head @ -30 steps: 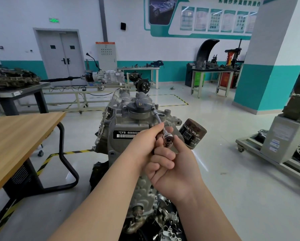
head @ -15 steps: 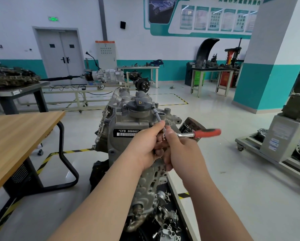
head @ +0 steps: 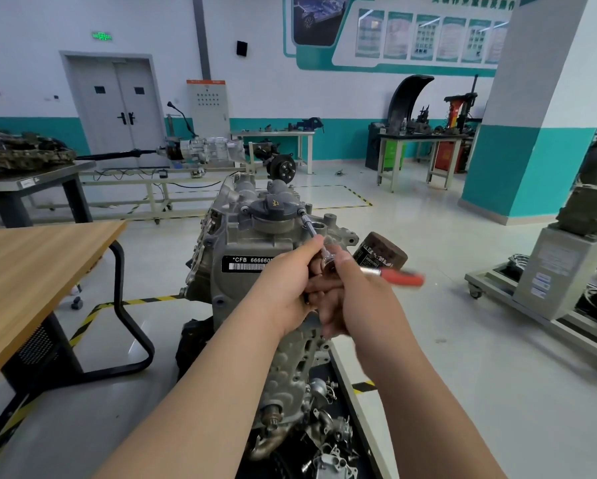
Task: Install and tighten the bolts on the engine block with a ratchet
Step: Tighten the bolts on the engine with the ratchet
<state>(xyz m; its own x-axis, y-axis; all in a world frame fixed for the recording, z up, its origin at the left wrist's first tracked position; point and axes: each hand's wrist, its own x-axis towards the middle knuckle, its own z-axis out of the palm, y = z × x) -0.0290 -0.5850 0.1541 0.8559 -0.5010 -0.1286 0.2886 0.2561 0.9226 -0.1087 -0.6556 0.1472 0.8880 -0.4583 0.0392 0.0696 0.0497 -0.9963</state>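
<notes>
A grey engine block stands in front of me, with a black oil cap on top and a brown oil filter on its right side. A ratchet with a red handle carries a long extension bar that reaches up to a bolt beside the oil cap. My left hand pinches the ratchet head and the lower end of the extension. My right hand grips the handle close to the head; the red end sticks out to the right, blurred.
A wooden table with a black frame stands to the left. Loose metal parts lie below the engine. A cart with a grey box is on the right, a teal-and-white pillar behind it, and workbenches along the far wall.
One second ago the handle pointed toward me, hidden in my right hand. It has swung out to the right, and over the last half second dipped slightly lower. My left hand stays at the head.
</notes>
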